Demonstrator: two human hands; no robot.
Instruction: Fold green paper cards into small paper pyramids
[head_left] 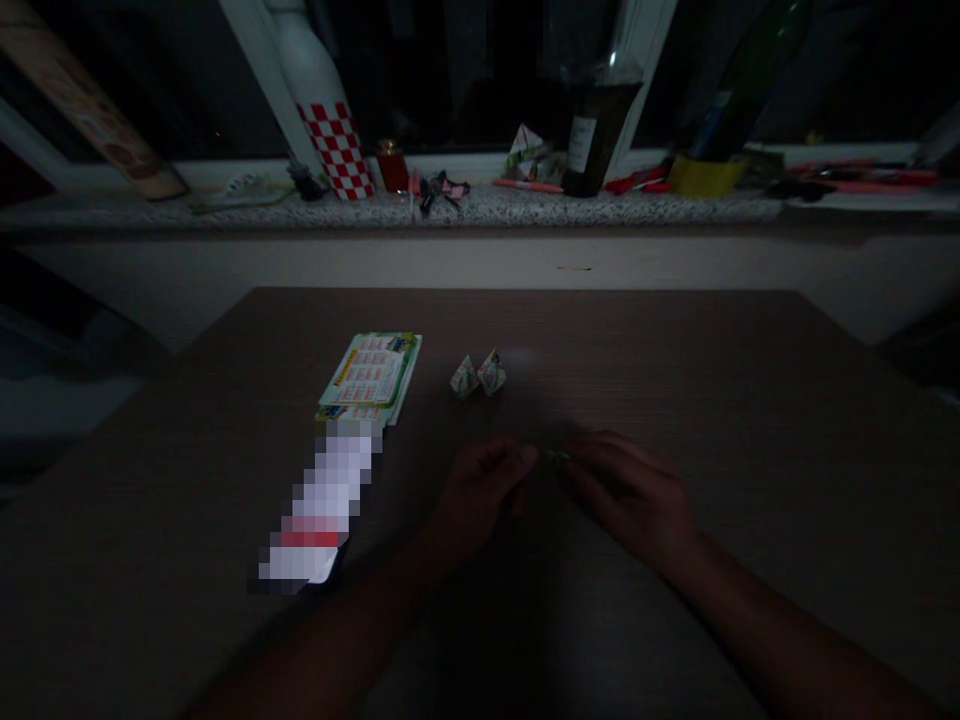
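Note:
In the dim middle of the table, my left hand (491,475) is closed, its thumb pressed against its fingers. Facing it, my right hand (630,490) pinches a small, pale green-and-white piece of folded paper (556,456). The paper's near end meets my left thumb and fingertips; most of it is hidden and its shape is too dark to tell. Just beyond my hands stand two small folded paper shapes (478,375), pointed and printed, side by side. Left of these lies a stack of printed cards (369,372) with calendar-like grids in green and orange.
A lit phone (321,510), its screen blurred out, touches the cards' near edge. Along the granite windowsill (480,212) stand a red-and-white checked bottle (337,140), a dark vase (592,140), a green bottle (742,90), pens and another folded paper shape (525,150).

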